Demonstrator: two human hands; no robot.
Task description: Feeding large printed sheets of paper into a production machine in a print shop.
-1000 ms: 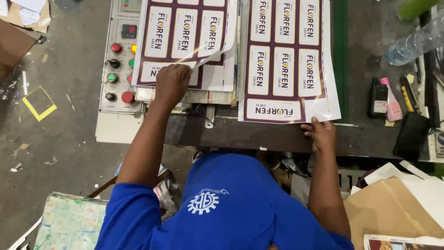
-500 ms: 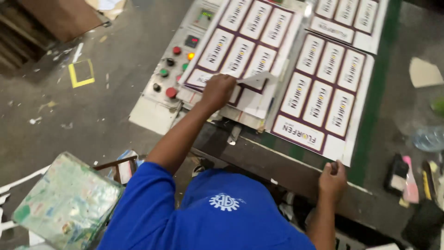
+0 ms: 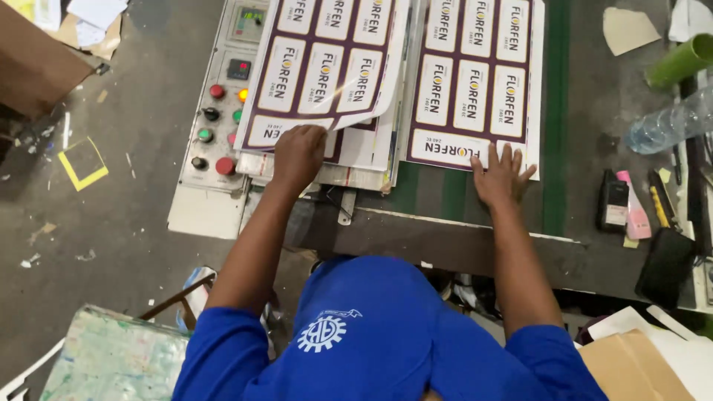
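Left hand (image 3: 298, 154) pinches the near edge of the printed sheet (image 3: 327, 67), which curls up and away beyond its fingertips over the stack. Right hand (image 3: 501, 174) lies flat, fingers spread wide on the second sheet's (image 3: 475, 74) near edge, holding nothing. Control panel (image 3: 215, 111) sits left of the left fingers.
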